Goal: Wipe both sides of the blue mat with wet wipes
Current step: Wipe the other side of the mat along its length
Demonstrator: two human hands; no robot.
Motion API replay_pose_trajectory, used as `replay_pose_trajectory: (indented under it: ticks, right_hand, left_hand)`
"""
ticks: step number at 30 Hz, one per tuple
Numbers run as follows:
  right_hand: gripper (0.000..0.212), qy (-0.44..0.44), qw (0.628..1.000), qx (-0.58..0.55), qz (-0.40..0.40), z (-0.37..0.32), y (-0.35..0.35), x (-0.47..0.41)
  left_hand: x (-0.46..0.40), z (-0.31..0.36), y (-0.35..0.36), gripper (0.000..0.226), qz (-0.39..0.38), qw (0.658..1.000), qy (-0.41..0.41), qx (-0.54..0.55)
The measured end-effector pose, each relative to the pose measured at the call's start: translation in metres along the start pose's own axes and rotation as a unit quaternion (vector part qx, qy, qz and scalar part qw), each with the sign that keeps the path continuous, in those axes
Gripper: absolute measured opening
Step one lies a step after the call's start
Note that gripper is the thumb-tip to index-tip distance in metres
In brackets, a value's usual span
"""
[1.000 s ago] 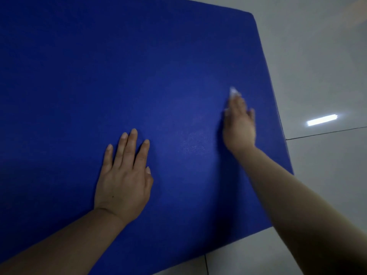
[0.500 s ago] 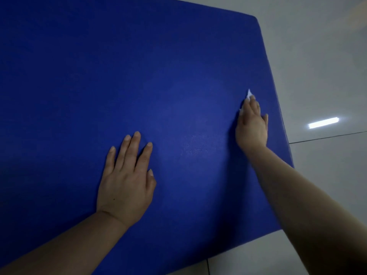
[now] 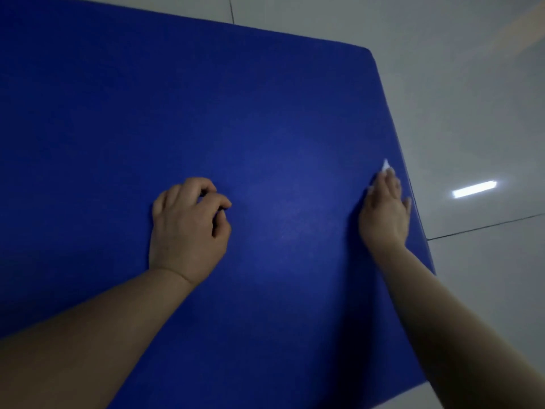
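The blue mat lies flat on the pale tiled floor. Near its right edge, the right hand presses a white wet wipe down with straight fingers. The left hand, fingers curled and holding nothing, rests mid-mat.

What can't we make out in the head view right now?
- Wet wipe: only a white tip shows; the right hand covers the rest.
- Blue mat: left and near edges cut off by the frame; underside hidden.
- Left hand: curled fingertips tucked under, so their contact with the mat is unclear.
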State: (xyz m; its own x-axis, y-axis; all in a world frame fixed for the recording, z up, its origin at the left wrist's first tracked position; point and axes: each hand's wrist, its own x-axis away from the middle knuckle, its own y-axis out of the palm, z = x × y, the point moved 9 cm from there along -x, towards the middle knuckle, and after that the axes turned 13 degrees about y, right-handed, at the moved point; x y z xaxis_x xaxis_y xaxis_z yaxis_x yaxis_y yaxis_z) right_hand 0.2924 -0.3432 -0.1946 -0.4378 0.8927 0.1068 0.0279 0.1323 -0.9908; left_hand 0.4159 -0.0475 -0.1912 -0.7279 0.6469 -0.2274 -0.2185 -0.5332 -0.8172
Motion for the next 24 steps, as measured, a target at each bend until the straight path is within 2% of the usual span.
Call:
replay_pose_trajectory:
  ticks: [1, 2, 4, 6, 7, 8, 10, 12, 14, 16, 17, 20, 21, 22, 24]
  right_hand:
    - [0.052, 0.02, 1.0, -0.003, 0.003, 0.001, -0.001, -0.001]
    - [0.053, -0.009, 1.0, -0.013, 0.015, -0.014, -0.003, 0.009]
    - [0.056, -0.175, 0.984, -0.025, 0.018, -0.07, 0.005, 0.056]
    - [0.054, -0.359, 0.933, -0.015, -0.037, -0.117, 0.022, 0.12]
    - [0.053, -0.404, 0.914, -0.005, -0.041, -0.125, 0.026, 0.134]
    - [0.052, -0.404, 0.914, -0.002, -0.04, -0.125, 0.024, 0.124]
    - [0.054, -0.289, 0.957, 0.0, -0.005, -0.096, 0.015, 0.065]
    - [0.053, -0.105, 0.994, -0.009, 0.022, -0.04, 0.002, 0.002]
    - [0.048, 0.038, 0.999, -0.029, 0.005, 0.005, -0.006, -0.035]
    - [0.047, 0.07, 0.997, -0.041, -0.003, 0.007, -0.006, -0.037]
    - [0.048, 0.051, 0.998, -0.045, -0.007, -0.002, -0.004, -0.032]
    - [0.049, -0.1, 0.995, -0.019, -0.004, -0.026, 0.005, -0.009]
    - [0.049, -0.115, 0.993, -0.005, -0.001, -0.019, 0.004, -0.013]
    - [0.048, -0.082, 0.997, -0.003, 0.0, -0.005, -0.001, -0.026]
    - [0.047, 0.044, 0.999, -0.019, -0.011, 0.03, -0.008, -0.053]
  left_hand:
    - [0.0, 0.001, 0.001, 0.013, -0.001, 1.0, 0.001, -0.005]
    - [0.0, 0.002, 0.001, 0.013, -0.001, 1.0, 0.002, -0.009]
    - [-0.002, 0.001, 0.002, 0.009, 0.004, 1.0, 0.006, -0.021]
    - [-0.002, 0.0, 0.002, 0.012, 0.005, 1.0, 0.006, -0.03]
    - [-0.003, 0.0, 0.003, 0.016, 0.002, 1.0, 0.007, -0.03]
    - [-0.003, 0.001, 0.003, 0.018, 0.001, 1.0, 0.007, -0.029]
    - [-0.004, 0.001, 0.003, 0.018, -0.001, 1.0, 0.004, -0.025]
    - [-0.004, 0.001, 0.003, 0.015, 0.003, 1.0, 0.006, -0.025]
    - [-0.004, 0.002, 0.003, 0.013, 0.007, 1.0, 0.007, -0.028]
    - [-0.004, 0.001, 0.002, 0.012, 0.013, 0.999, 0.005, -0.029]
    - [-0.003, 0.001, 0.002, 0.012, 0.018, 0.999, 0.005, -0.029]
    - [-0.003, 0.002, 0.001, 0.012, 0.024, 0.999, 0.009, -0.034]
    - [-0.004, 0.003, 0.002, 0.012, 0.024, 0.999, 0.012, -0.035]
    - [-0.004, 0.003, 0.002, 0.011, 0.023, 0.999, 0.014, -0.036]
    - [-0.004, 0.003, 0.002, 0.011, 0.024, 0.999, 0.018, -0.043]
